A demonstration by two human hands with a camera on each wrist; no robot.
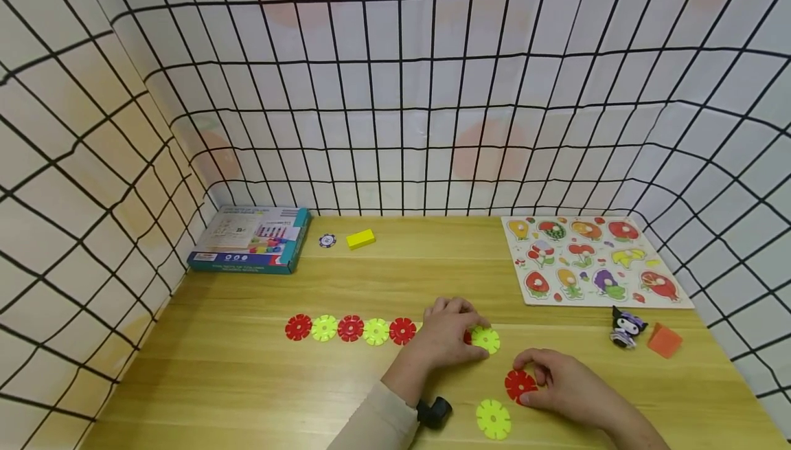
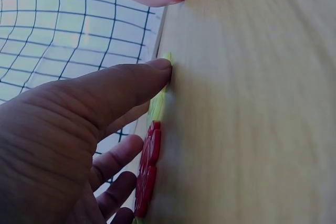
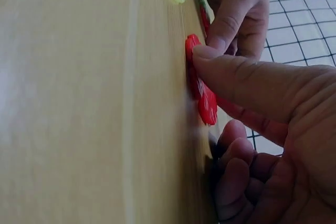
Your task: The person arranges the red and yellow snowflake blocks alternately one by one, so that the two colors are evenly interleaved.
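A row of notched plastic discs, red and yellow-green by turns, runs across the wooden table; a red disc [image 1: 299,327] lies at its left end. My left hand [image 1: 446,333] covers part of the row. Its thumb and forefinger pinch the yellow-green disc [image 1: 487,340] at the right end by the edges, while the other fingers spread over red discs [image 2: 147,182]. Nearer the front, my right hand [image 1: 565,387] pinches a loose red disc [image 1: 519,385] between thumb and forefinger, close over the table. Another yellow-green disc [image 1: 493,419] lies flat, left of and below the right hand.
At the back left lies a boxed game [image 1: 250,238], beside a poker chip [image 1: 327,240] and a yellow block [image 1: 361,239]. A fruit puzzle board [image 1: 593,257] lies back right, with a small figurine [image 1: 626,328] and an orange block [image 1: 665,340] before it. Black netting surrounds the table.
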